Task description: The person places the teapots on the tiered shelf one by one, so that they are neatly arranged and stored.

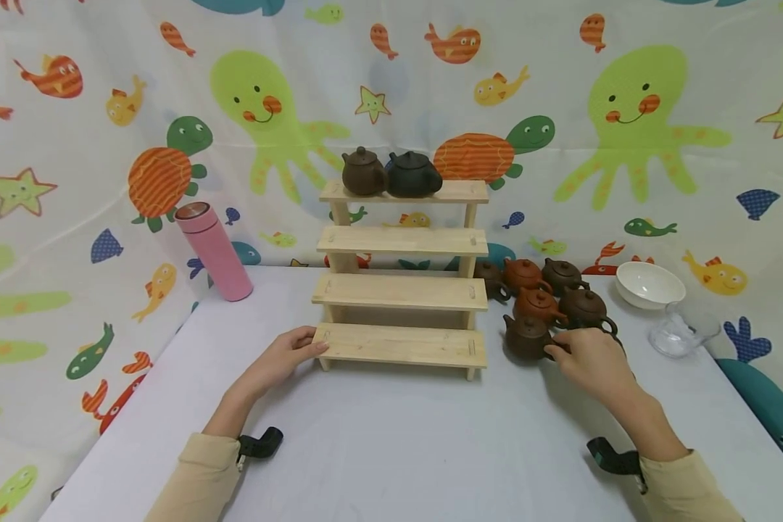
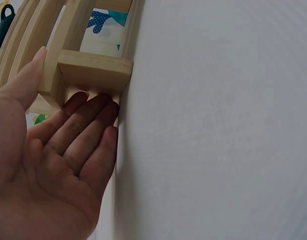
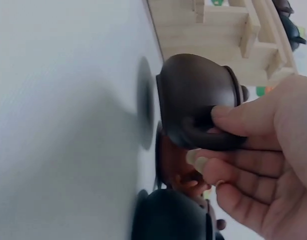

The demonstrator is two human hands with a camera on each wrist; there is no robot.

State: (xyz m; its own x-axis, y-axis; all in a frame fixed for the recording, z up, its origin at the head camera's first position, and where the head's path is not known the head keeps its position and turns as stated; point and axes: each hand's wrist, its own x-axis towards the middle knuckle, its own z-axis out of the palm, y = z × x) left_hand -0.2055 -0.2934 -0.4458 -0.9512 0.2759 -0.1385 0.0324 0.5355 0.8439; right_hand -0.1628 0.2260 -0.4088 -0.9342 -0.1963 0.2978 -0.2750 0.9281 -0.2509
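The left hand (image 1: pixel 288 357) is loosely holding one end of the wooden step shelf (image 1: pixel 399 290); the right hand (image 1: pixel 594 362) is pinching a dark brown teapot (image 3: pixel 193 95) by its handle (image 3: pixel 209 139).

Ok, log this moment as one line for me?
left hand: touching wooden stand at lowest step | right hand: pinching dark brown teapot by handle | top step: two teapots

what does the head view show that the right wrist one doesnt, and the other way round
Only the head view: the pink bottle, white bowl, clear glass vessel and left hand.
Only the right wrist view: the palm side of the right hand.
Both: that hand holding the dark brown teapot by its handle, and the stepped wooden stand.
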